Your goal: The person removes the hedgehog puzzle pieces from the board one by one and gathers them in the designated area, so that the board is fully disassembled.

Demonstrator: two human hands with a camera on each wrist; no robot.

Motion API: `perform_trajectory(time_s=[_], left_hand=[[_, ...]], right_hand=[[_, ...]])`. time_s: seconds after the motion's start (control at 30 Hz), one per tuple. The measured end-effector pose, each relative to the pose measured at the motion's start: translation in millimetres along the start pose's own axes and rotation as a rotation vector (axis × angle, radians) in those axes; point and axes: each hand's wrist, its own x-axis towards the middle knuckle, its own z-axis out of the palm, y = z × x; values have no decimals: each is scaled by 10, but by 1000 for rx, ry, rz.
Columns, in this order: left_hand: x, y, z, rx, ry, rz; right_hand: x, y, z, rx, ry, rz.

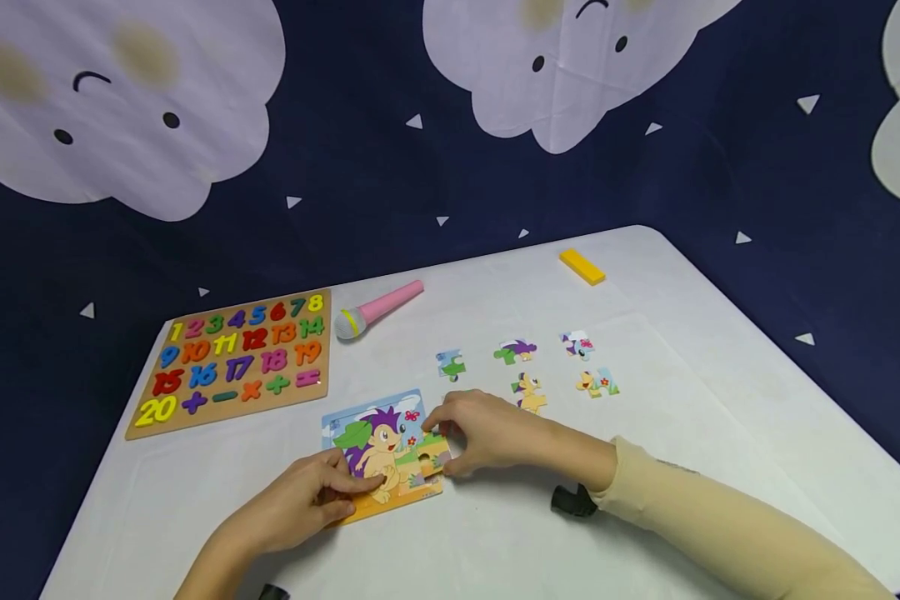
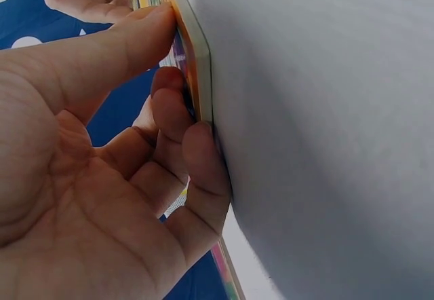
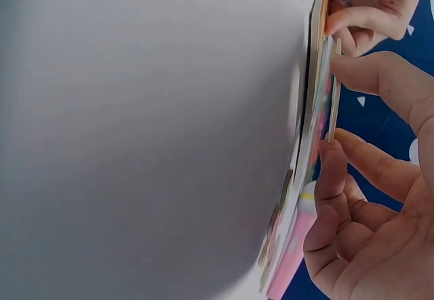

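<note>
A hedgehog jigsaw board (image 1: pixel 371 510) with a blue and orange border lies on the table, much of its picture filled in. My left hand (image 1: pixel 305 498) grips its near left edge, fingers reaching over the picture; the left wrist view shows the thumb on the board's edge (image 2: pixel 202 83). Between thumb and fingertips, my right hand (image 1: pixel 491 429) pinches a jigsaw piece (image 1: pixel 437 454) over the board's right side. In the right wrist view the piece (image 3: pixel 335 100) is edge-on, slightly off the board. The right hand partly covers the board's right edge.
Several loose jigsaw pieces (image 1: pixel 516 351) lie beyond the right hand. A number board (image 1: pixel 217 410) stands at the far left, with a pink toy microphone (image 1: pixel 390 302) beside it. A yellow block (image 1: pixel 582 267) is near the back edge of the white table (image 1: pixel 720 400).
</note>
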Motion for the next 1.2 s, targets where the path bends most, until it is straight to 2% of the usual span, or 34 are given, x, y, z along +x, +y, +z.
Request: perform_trajectory(time_s=[0.3,0.6,0.87,1.2], left_hand=[[-2,-7,13,-7,11,-1],[-2,-14,19,-15,16,-1],[5,-18,15,-13,17,8],[2,-24,13,-20,12,-2]], right_hand=[[-167,171,-140,40,63,12],[-440,422,-296,52,102,39],[-753,631,-453,91,155,67],[-1138,890,-623,59,207,124]])
